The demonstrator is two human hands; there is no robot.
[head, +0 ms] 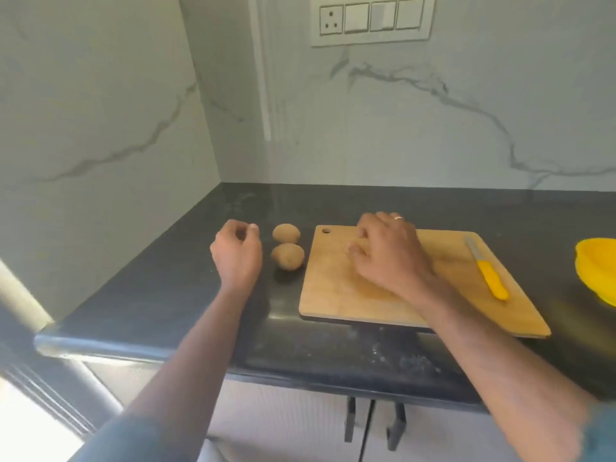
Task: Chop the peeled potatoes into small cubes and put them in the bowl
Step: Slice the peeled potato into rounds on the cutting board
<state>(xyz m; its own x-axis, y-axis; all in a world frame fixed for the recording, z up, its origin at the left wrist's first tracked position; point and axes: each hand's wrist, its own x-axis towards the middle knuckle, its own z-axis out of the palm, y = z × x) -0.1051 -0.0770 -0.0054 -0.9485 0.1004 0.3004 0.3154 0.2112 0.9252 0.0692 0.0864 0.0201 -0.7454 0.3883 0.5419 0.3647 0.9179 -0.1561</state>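
Observation:
Two brownish round potatoes point(287, 251) lie side by side on the dark counter, just left of the wooden cutting board point(333, 291). My left hand point(237, 253) hovers close to the left of them, fingers loosely curled, holding nothing. My right hand point(386, 253) is over the far middle of the board, fingers bent loosely downward, with nothing visible in them. A knife with a yellow handle point(488, 271) lies on the board's right side, blade pointing away. The yellow bowl point(596, 275) stands at the right edge, partly cut off.
The dark counter point(186, 295) ends at a marble wall on the left and at the back. Its front edge runs close below the board, which overhangs a seam in the counter. A switch panel point(370, 20) is on the back wall.

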